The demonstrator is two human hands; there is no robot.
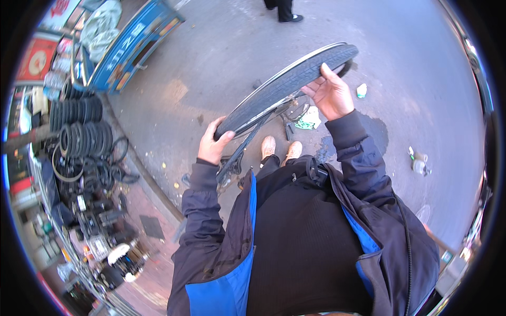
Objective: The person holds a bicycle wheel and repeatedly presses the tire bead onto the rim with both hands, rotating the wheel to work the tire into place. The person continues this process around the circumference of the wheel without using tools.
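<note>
I hold a bicycle wheel (284, 87) with a black tyre and a pale rim, tilted up to the right above the ground. My left hand (212, 143) grips its lower left end, thumb over the tread. Against the tyre near the upper right end is my right hand (334, 97), thumb on the tread and fingers curled along the lower side. A dark loop (346, 68) shows just beyond that hand; whether it belongs to the tyre cannot be told. Below the wheel, partly covered, is a dark bicycle frame (234, 164).
Stacked tyres (84, 139) and piled parts (97, 221) lie along the left kerb. A blue cart (132, 47) stands at the far left. Near my feet are a green-and-white bag (310, 119) and a wet patch (375, 131). Another person's legs (285, 9) appear at the top.
</note>
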